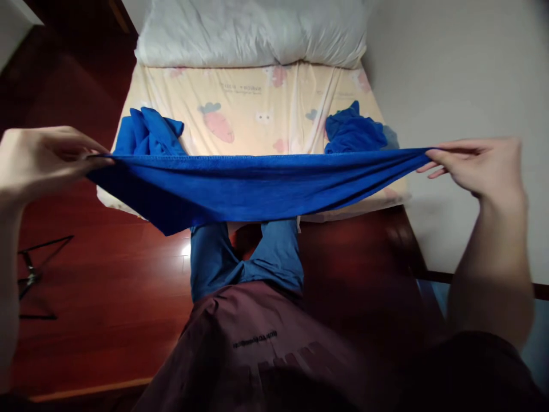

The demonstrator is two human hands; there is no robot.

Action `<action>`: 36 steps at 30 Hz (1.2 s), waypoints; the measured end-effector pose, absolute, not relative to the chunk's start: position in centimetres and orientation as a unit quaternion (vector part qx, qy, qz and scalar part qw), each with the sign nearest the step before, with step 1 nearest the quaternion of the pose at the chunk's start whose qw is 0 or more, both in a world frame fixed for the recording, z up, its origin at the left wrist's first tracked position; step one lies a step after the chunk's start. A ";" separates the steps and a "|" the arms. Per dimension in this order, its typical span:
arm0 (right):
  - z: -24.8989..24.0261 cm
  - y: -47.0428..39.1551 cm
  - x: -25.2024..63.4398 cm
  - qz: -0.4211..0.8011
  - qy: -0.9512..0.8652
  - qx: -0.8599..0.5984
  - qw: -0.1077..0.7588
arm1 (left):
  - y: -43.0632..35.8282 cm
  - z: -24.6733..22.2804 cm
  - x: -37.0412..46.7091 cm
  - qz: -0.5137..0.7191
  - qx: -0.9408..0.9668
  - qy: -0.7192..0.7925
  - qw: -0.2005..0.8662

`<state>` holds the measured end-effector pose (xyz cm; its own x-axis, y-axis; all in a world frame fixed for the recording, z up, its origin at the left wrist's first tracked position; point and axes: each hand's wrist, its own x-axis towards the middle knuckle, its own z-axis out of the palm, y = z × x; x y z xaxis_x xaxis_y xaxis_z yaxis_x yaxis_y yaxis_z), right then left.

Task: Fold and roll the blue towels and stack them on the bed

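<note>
A blue towel (253, 186) is stretched wide in front of me, above the foot of the bed. My left hand (40, 160) pinches its left end, and my right hand (476, 163) pinches its right end. The towel sags in the middle and hides part of the bed edge. Two more blue cloths lie crumpled on the bed behind it: one blue cloth at the left (148, 134), the other blue cloth at the right (354, 131).
The bed (257, 103) has a pale yellow sheet with carrot prints and a white pillow (253, 31) at its head. A white wall (463, 74) runs along the right. Dark red wood floor (107, 274) lies left, with a black stand (32, 274) on it.
</note>
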<state>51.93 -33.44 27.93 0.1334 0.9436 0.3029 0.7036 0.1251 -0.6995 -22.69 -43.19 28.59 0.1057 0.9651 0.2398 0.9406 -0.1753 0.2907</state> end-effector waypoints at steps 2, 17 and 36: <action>27.6 -31.5 51.8 0.170 -0.625 -0.653 0.392 | -41.3 29.1 -21.2 0.201 0.760 0.618 0.010; 24.6 -12.3 53.3 -0.021 -0.576 -0.563 0.593 | -23.1 32.0 -17.8 0.206 0.728 0.630 -0.176; -3.6 -22.6 50.5 0.164 -0.705 -0.661 0.196 | -32.3 0.9 -18.5 -0.033 0.805 0.590 0.048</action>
<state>50.51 -22.64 -3.64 -0.0486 0.9971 0.0592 0.8682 0.0714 -0.4911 -18.52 -32.30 0.93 0.3014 0.9471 -0.1102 0.9535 -0.2990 0.0389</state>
